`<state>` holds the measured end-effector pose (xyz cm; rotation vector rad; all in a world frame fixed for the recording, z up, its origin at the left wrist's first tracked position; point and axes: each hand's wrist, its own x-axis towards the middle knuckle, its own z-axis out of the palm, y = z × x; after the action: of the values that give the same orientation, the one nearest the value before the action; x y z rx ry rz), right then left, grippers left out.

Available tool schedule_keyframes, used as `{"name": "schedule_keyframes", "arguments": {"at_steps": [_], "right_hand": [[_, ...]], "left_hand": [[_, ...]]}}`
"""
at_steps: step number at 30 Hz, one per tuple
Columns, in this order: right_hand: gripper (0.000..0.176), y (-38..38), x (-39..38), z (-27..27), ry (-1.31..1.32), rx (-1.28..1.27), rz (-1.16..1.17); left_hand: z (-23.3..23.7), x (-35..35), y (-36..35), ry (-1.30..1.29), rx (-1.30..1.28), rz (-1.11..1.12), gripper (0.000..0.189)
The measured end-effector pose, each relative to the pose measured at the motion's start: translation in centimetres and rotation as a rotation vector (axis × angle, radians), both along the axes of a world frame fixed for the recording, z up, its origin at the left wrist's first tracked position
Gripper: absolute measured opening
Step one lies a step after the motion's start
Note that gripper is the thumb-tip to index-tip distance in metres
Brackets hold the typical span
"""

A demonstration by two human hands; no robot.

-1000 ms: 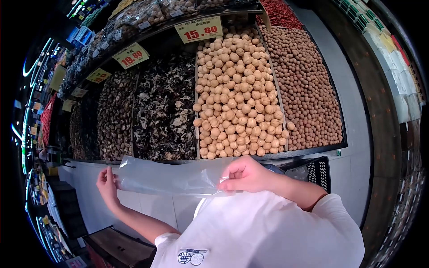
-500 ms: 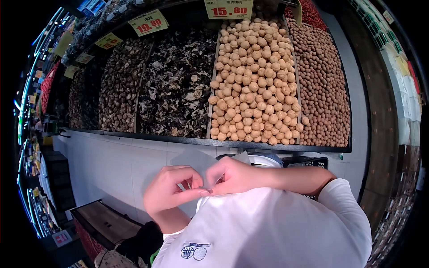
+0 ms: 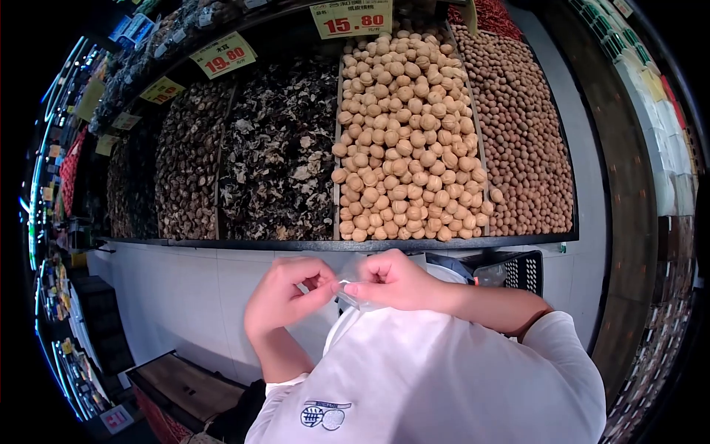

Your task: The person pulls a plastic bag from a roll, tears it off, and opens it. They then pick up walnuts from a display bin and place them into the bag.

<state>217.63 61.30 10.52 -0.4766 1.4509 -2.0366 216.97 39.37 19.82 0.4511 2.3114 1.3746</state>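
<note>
A thin, clear plastic bag is pinched between my hands in front of my chest. My left hand has thumb and forefinger closed on its left side. With thumb and curled fingers, my right hand grips the other side. The bag is crumpled, and the frame does not show whether its mouth is parted. Just beyond my hands lies the bin's front edge, with walnuts heaped behind it.
Left of the walnuts are dried black fungus and dried mushrooms. Smaller brown round nuts or fruits fill the right bin. Price signs stand behind. A black basket is below the bin edge, and a low brown-topped stand is at lower left.
Both hands have risen slightly toward the bins, still pinching the bag. More of the clear plastic shows between them. The view has shifted a little, and the bins appear further left.
</note>
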Motion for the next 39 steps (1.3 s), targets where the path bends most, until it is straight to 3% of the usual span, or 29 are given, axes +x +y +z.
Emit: {"name": "schedule_keyframes", "arguments": {"at_steps": [13, 27, 32, 35, 39], "right_hand": [[0.038, 1.1, -1.0, -0.5, -0.221, 0.028, -0.268], [0.032, -0.2, -2.4, -0.8, -0.257, 0.1, -0.24], [0.033, -0.8, -2.9, -0.8, -0.259, 0.133, -0.272], [0.032, -1.5, -3.1, -0.8, -0.245, 0.123, -0.272], [0.031, -2.6, -2.9, -0.6, -0.174, 0.069, -0.277]], "left_hand": [[-1.6, -2.0, -0.8, 0.037, 0.0, 0.049, 0.013], [-2.3, -3.1, -4.3, 0.04, 0.027, 0.151, 0.011], [-1.5, -3.2, -3.4, 0.141, 0.135, 0.328, 0.018], [-1.3, -3.3, -2.1, 0.258, 0.318, 0.176, 0.018], [-2.1, -3.2, -0.9, 0.426, 0.092, 0.15, 0.017]]}}
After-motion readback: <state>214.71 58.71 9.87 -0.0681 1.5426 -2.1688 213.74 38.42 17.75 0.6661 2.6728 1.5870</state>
